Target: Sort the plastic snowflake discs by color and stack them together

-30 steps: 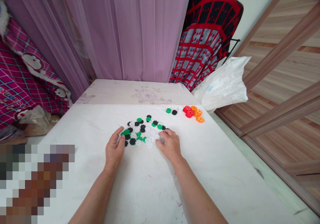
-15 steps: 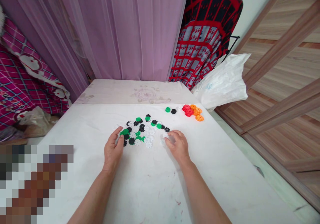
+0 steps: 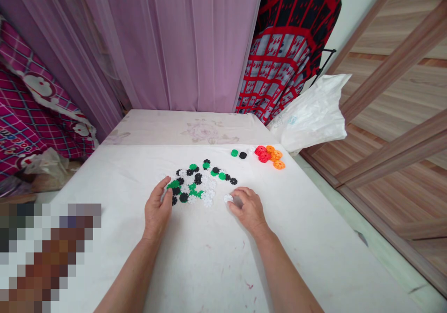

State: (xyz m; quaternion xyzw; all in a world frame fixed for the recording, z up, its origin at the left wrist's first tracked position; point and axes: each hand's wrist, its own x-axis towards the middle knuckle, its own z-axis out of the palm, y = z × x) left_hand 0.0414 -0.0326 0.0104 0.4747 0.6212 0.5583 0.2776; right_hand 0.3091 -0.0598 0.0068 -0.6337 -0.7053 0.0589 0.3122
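Several black, green and white notched discs lie in a loose pile (image 3: 198,179) on the white-covered table (image 3: 209,252). At the pile's left edge rests my left hand (image 3: 158,208), its thumb and fingers apart beside green and black discs. To the right of the pile, my right hand (image 3: 249,208) has thumb and fingertips at a white disc (image 3: 228,198), which it grips near the table surface. Farther back on the right are a green disc (image 3: 234,153), a black disc (image 3: 242,155), red discs (image 3: 262,153) and orange discs (image 3: 278,164).
A white plastic bag (image 3: 310,117) stands at the table's back right corner. Purple curtains (image 3: 188,43) hang behind the table. On the right is a wooden cabinet (image 3: 394,117); checkered pink fabric (image 3: 38,103) hangs at the left.
My right hand has shifted slightly down, and the white disc at its fingertips shows more clearly, a little apart from the pile. My left hand has hardly moved.
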